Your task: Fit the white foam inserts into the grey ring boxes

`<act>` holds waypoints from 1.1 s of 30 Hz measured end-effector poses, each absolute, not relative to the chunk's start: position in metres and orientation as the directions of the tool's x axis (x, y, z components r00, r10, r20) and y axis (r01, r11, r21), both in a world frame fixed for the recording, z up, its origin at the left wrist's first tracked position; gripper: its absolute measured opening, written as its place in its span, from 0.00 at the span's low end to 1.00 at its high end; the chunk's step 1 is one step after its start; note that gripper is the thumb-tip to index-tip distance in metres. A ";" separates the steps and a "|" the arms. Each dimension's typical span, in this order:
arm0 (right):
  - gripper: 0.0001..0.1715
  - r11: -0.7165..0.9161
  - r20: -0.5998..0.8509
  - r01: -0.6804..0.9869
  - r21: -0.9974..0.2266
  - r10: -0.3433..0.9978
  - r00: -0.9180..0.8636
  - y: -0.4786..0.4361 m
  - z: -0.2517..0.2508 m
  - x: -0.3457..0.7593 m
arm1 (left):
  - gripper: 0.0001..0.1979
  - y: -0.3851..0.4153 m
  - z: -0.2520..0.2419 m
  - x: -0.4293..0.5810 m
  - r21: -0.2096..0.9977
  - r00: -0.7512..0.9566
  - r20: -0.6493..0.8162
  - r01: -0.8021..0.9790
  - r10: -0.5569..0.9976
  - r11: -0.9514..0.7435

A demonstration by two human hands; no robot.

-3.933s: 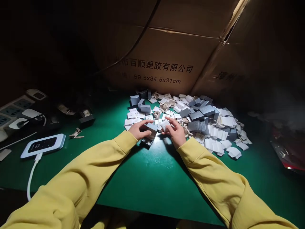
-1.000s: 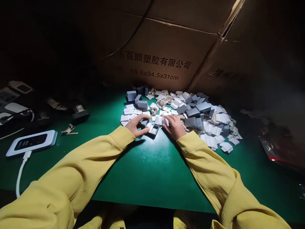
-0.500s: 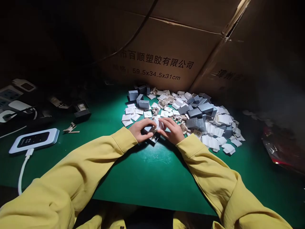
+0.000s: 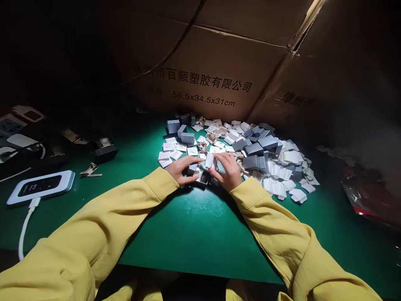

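My left hand [image 4: 182, 170] is closed around a small dark box [image 4: 203, 180], thumb in front and fingers behind. The box stands open at the top, and its inside looks white. Just above it, my right hand [image 4: 228, 171] pinches a small white folded card piece [image 4: 209, 160] between thumb and fingers. Behind my hands, flat white cards [image 4: 169, 147] lie beside several closed grey boxes [image 4: 187, 138]. To the right of my right hand is a heap of grey boxes [image 4: 251, 162] and white folded cards [image 4: 278, 187].
A green tabletop [image 4: 200, 234] lies under everything. Large cardboard cartons [image 4: 200, 54] rise at the back. On the left are a white device [image 4: 40, 187] with a cable, a torn card scrap [image 4: 90, 169] and an open box [image 4: 105, 146]. A plastic bag [image 4: 369, 194] sits at right.
My right hand has lifted the white card piece slightly away from the box in my left hand, whose white inside now shows. The view has shifted a little.
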State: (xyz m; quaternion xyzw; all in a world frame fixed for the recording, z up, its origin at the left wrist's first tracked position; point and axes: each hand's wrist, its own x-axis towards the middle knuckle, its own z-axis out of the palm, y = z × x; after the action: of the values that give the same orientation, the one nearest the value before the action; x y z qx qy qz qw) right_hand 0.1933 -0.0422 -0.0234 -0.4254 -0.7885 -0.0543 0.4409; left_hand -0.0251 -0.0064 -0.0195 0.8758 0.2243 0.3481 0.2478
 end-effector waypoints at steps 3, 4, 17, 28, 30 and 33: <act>0.20 0.659 0.724 0.618 -0.428 0.660 -0.202 -0.048 -0.021 0.186 | 0.23 -0.003 -0.022 -0.023 0.541 0.632 0.538 0.249 0.558 -0.803; 0.20 0.660 0.704 0.579 -0.478 0.682 -0.197 -0.050 -0.021 0.182 | 0.23 -0.003 -0.023 -0.022 0.533 0.624 0.547 0.254 0.558 -0.807; 0.19 0.551 0.600 0.525 -0.649 0.795 -0.092 -0.049 -0.026 0.177 | 0.23 -0.005 -0.022 -0.020 0.584 0.592 0.513 0.290 0.622 -0.758; 0.27 0.391 0.428 0.271 -0.880 0.899 0.094 -0.042 -0.037 0.187 | 0.20 -0.009 -0.018 -0.023 0.618 0.594 0.502 0.262 0.628 -0.741; 0.26 0.408 0.440 0.250 -0.878 0.894 0.086 -0.045 -0.037 0.186 | 0.20 -0.009 -0.018 -0.022 0.625 0.574 0.500 0.279 0.648 -0.729; 0.26 0.442 0.469 0.208 -0.872 0.877 0.103 -0.046 -0.037 0.187 | 0.20 -0.010 -0.019 -0.020 0.670 0.530 0.475 0.300 0.703 -0.679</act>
State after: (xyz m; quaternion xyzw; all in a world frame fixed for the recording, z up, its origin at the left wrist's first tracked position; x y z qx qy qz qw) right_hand 0.1868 -0.0462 -0.0372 -0.4464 -0.6075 0.2820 0.5934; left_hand -0.0204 -0.0105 -0.0188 0.8337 0.3008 0.3801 0.2646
